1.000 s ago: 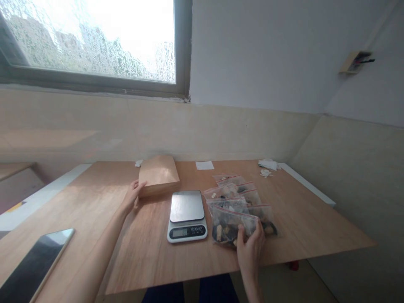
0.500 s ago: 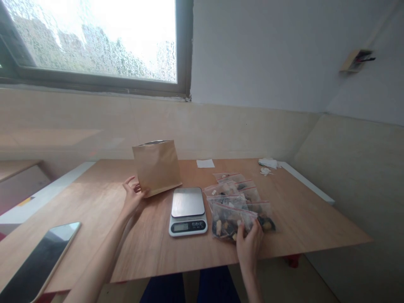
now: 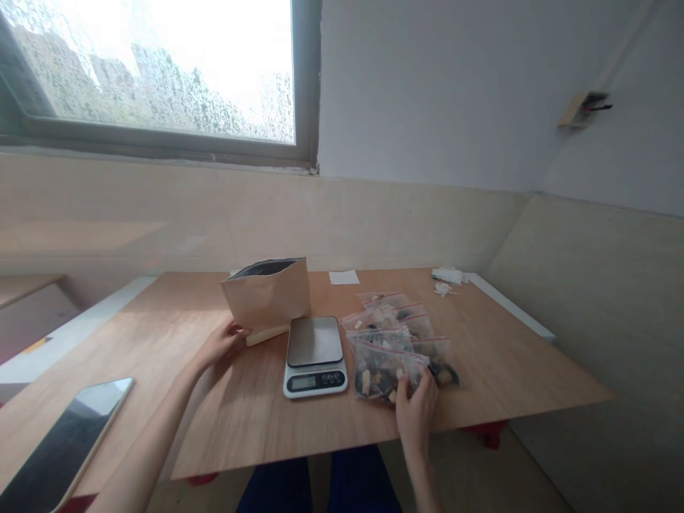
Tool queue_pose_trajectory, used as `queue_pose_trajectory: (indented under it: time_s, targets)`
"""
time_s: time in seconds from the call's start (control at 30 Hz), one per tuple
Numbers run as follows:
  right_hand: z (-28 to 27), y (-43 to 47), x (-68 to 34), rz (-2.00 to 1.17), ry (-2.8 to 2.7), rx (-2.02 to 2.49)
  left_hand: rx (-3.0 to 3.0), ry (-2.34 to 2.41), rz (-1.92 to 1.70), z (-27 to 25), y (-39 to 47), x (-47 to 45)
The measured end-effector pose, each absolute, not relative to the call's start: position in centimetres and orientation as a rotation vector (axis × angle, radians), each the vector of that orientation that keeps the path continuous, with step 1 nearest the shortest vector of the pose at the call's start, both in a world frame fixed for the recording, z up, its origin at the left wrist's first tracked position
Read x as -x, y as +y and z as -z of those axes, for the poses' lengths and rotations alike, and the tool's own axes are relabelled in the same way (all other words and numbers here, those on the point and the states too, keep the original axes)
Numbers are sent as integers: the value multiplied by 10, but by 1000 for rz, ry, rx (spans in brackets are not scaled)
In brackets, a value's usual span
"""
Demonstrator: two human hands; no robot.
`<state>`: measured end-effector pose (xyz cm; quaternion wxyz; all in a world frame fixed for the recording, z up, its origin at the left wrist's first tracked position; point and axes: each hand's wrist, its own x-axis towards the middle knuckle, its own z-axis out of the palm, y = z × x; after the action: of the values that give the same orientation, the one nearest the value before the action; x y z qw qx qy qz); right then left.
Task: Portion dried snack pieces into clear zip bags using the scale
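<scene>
With our right hand [image 3: 417,402], we pinched a clear, red-striped plastic zip bag [image 3: 380,377] just right of the rectangular white-and-silver digital scale [image 3: 315,356]. Our left hand [image 3: 225,343] touched the lower left corner of the open-topped, brown paper-like pouch [image 3: 272,303] beside the scale; whether it gripped, we couldn't tell.

Seemingly wet window [image 3: 160,78] above beige wall [image 3: 374,221].

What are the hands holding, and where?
The right hand pinches the front zip bag by its right side; the left hand touches the paper bag at its lower left, grip unclear.
</scene>
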<state>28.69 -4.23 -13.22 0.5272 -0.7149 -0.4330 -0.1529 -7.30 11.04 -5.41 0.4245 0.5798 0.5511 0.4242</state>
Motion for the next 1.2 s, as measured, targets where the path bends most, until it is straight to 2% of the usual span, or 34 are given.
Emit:
queue_pose_trajectory:
  time_s: [0.27,0.53,0.97,1.2]
  targets:
    - [132,-36,-295,342,-967,1747,-1569,1458,-1080,70,101,75]
    - [133,-32,-297,311,-933,1741,-1497,1840,-1164,97,74,67]
    - [129,-40,-296,102,-810,1638,-1459,1843,-1188,95,63,65]
    - [115,-46,-302,263,-790,1648,-1261,1842,-1360,94,24,56]
